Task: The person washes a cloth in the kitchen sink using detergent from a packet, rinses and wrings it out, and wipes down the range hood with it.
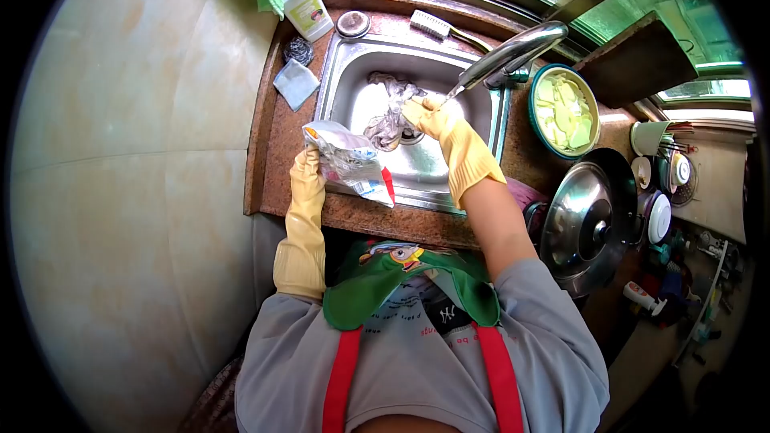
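Note:
My left hand [310,167], in a yellow rubber glove, is closed on the edge of a shiny plastic packet [349,156] with red and blue print. The packet hangs over the sink's front left corner. In another yellow glove, my right hand [429,116] reaches into the metal sink [437,172], below the faucet [513,52]. Its fingers look stretched out, beside a wet greyish cloth [389,112] lying crumpled on the sink floor. Whether the fingertips touch the cloth is hard to make out.
Left of the sink lie a light blue sponge cloth [296,84], a dark scourer [298,51] and a white bottle [308,16]. A brush [433,24] rests behind. To the right stand a bowl of cut pale green vegetables [565,112] and a lidded wok [585,228].

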Tool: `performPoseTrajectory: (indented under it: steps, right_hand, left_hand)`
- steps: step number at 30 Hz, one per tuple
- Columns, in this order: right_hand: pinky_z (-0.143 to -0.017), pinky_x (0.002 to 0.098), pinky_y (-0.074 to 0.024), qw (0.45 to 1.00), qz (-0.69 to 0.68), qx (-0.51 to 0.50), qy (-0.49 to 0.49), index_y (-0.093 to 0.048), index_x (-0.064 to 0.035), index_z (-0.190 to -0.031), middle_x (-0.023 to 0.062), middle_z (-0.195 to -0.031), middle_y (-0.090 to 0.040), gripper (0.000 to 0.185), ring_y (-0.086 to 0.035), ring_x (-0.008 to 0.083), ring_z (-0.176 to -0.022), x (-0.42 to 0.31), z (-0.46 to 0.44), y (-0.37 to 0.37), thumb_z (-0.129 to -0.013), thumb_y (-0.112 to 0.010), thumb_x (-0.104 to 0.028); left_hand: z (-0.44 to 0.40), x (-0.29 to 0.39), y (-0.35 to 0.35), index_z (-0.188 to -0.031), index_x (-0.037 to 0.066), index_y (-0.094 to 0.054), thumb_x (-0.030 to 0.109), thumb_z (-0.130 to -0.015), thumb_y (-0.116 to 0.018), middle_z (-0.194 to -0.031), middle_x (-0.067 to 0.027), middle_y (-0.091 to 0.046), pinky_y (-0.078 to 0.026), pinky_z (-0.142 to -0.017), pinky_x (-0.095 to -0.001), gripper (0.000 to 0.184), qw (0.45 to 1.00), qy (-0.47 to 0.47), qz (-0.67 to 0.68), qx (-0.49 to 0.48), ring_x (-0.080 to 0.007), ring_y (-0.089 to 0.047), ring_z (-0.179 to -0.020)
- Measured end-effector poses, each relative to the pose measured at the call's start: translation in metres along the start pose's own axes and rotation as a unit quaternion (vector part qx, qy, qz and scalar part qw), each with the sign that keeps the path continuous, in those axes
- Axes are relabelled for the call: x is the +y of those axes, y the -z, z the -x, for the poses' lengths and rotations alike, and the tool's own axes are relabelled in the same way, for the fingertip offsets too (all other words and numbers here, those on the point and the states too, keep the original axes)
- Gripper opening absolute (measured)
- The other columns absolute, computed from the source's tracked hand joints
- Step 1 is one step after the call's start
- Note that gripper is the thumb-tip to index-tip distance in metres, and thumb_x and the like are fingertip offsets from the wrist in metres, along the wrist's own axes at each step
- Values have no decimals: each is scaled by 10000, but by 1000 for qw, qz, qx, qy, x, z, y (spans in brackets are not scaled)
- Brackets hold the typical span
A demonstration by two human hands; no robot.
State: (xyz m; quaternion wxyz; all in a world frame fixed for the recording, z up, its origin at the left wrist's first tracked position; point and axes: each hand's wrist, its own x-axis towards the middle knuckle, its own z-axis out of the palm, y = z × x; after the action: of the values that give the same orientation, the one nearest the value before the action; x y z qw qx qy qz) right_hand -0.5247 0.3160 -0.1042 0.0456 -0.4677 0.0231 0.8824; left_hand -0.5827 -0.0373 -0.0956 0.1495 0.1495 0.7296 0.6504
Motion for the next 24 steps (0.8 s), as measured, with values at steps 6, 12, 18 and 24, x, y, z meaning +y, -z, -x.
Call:
performPoseTrajectory:
  steps: [6,12,18,24]
  right_hand:
    - [-831,392,-482,999,43,14,7,-566,71,-1250,183,-1146,-580,348,-556,319,-984,-12,-48,20,-1055,-428,-182]
    - [-422,255,-440,943,326,4,67,-650,-30,-1038,62,-753,-657,435,-483,132,-465,-22,-58,31,-1084,-466,-421]
    - [-1039,484,-494,913,369,-133,116,-395,14,-1498,257,-1527,-459,686,-493,411,-1373,19,23,9,-1038,-555,-470]
    - [-1214,443,-297,842,457,-272,95,-207,-18,-1606,189,-1627,-320,1132,-313,298,-1499,42,129,67,-810,-823,-534]
  left_hand:
    - [27,10,3,-1242,-3,-627,340,-1060,-594,-1076,-17,-683,-522,-822,-269,390,998,25,51,28,-89,-619,-939]
    - [40,4,4,-1241,-2,-627,335,-1053,-608,-1103,-16,-672,-511,-871,-267,387,994,8,99,36,-90,-611,-962]
    - [26,4,-19,-1232,-16,-637,310,-1027,-656,-1120,-20,-663,-492,-905,-277,386,968,53,241,34,-97,-596,-996]
    - [2,32,-87,-1206,-11,-691,325,-1052,-610,-1026,-34,-713,-509,-840,-243,379,984,159,60,49,-92,-630,-941]
